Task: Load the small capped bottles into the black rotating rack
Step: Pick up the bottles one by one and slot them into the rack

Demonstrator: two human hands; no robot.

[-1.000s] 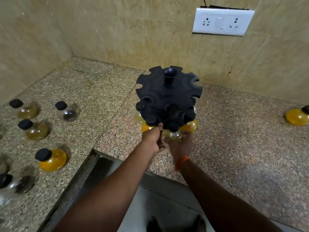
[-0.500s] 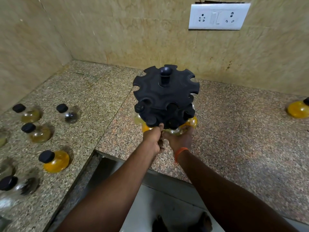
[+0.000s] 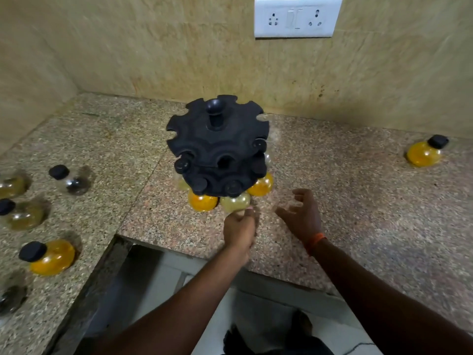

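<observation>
Black rack [image 3: 217, 149] stood loaded low; left hand [image 3: 239, 225], curled, fingertips touching the six-o'clock pale bottle [image 3: 235, 203], could jog it loose, while right hand [image 3: 300, 216] hovered open, empty.

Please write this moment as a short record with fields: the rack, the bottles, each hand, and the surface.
rack: black rotating rack, upright on the counter, several bottles hanging in its lower slots
nearest loaded bottle: pale bottle at the front
left hand: left hand, fingertips touching the pale bottle
right hand: right hand, open, holding nothing, apart from the rack
loose bottles: a group at the left, e.g. orange bottle; one yellow bottle far right
surface: granite counter
</observation>
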